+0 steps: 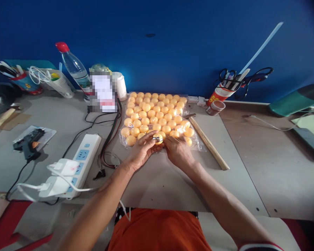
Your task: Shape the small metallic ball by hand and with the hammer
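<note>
My left hand [146, 146] is closed around one orange ball [159, 136], which looks like a ping-pong ball. A small shiny silver-and-dark piece [156, 139] shows on its face, too small to make out. Just to the right, my right hand [179, 150] has its fingers curled and pressed together close against that ball; whatever is between its fingertips is hidden. Beyond both hands lies a clear plastic bag [196, 144] with rows of orange balls [151, 113] in it.
A wooden-handled hammer [209, 143] lies right of the bag. At left are a power strip [90, 146] with plugged-in chargers, a glue gun [30, 141] and black cables [111, 136]. A bottle [77, 69], a phone [104, 92] and a cup of scissors [219, 94] stand along the blue wall.
</note>
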Available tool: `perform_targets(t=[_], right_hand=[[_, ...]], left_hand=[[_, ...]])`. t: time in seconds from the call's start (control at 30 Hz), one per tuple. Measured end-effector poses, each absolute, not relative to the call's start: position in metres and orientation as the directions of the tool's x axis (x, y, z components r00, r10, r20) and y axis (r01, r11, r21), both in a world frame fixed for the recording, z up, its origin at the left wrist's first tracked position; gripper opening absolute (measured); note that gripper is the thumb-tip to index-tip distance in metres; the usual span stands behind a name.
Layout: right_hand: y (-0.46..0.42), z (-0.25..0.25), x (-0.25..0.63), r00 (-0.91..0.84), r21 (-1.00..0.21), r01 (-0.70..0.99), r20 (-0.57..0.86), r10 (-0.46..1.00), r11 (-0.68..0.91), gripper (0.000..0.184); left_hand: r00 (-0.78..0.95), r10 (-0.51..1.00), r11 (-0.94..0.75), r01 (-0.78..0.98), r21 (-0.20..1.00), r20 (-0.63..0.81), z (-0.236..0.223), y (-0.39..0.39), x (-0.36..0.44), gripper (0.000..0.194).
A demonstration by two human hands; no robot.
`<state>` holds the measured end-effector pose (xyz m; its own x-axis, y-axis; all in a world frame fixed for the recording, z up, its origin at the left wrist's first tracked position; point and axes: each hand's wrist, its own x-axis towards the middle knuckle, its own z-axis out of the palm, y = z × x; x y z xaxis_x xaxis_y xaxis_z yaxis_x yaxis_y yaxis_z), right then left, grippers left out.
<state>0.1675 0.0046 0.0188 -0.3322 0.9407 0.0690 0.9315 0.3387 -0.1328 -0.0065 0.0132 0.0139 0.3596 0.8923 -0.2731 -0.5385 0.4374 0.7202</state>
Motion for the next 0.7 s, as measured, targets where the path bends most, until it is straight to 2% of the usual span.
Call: perform_targets(t=[0.2,0.37,0.7], right_hand=[[0.0027,0.0169,0.1670,-0.337,-0.151,0.926,0.083,0.938,0.346,0.020],[0.0037,0.0117,0.1682,-0.351,-0.154,0.920,0.089,0.932,0.361,0.020],[0.0021,0.0103,0.1685,-0.303,-0.226,0.910,0.215,0.929,0.349,0.017]], left_hand=[[0.369,0.884,0.458,-0.562,0.689,-0.286,0.0146,0.0146,-0.0064,0.042],[0.368,0.888,0.447,-0.552,0.704,-0.276,0.0143,0.0143,-0.0074,0.044],[0.372,0.895,0.418,-0.514,0.749,-0.244,0.0140,0.0127,-0.0081,0.047]])
